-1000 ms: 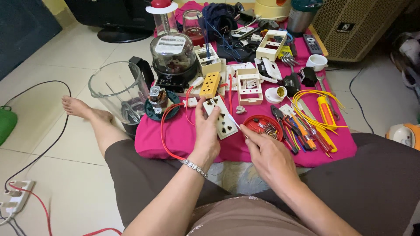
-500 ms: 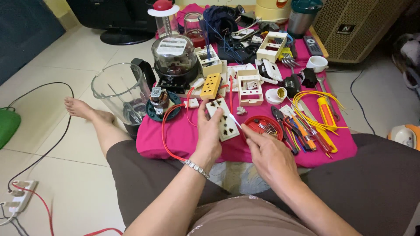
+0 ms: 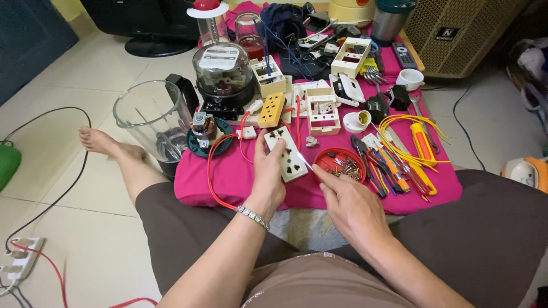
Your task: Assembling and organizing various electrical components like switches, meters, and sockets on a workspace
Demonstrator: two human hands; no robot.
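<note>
Left hand [image 3: 268,179]: fingers closed around a white multi-socket outlet plate [image 3: 287,154], held face up just above the near edge of the pink cloth [image 3: 228,177]; a metal bracelet [image 3: 253,217] sits on the wrist. Right hand [image 3: 349,201]: fingers pinched together on a thin tool, apparently a small screwdriver [image 3: 305,162], its tip touching the right edge of the plate; what the tip engages is too small to tell. Progress, as a judgement: the plate looks whole from the front, no cover is off and no wire is visibly joined to it, so the work on it appears to be at an early stage, with most left. Just beside the right hand: a round red tray [image 3: 341,162] of screws and small parts. Right of that: pliers and screwdrivers [image 3: 388,165] and a bundle of yellow wire [image 3: 411,122]. Behind the plate: a yellow socket block [image 3: 272,109], cream mounting boxes [image 3: 322,111] and a domed electricity meter [image 3: 224,71]. Left: a loop of red wire [image 3: 211,171], a small motor base [image 3: 204,128] and a clear blender jug [image 3: 149,120]. Bare foot [image 3: 103,142] on the tiled floor [image 3: 68,188].
</note>
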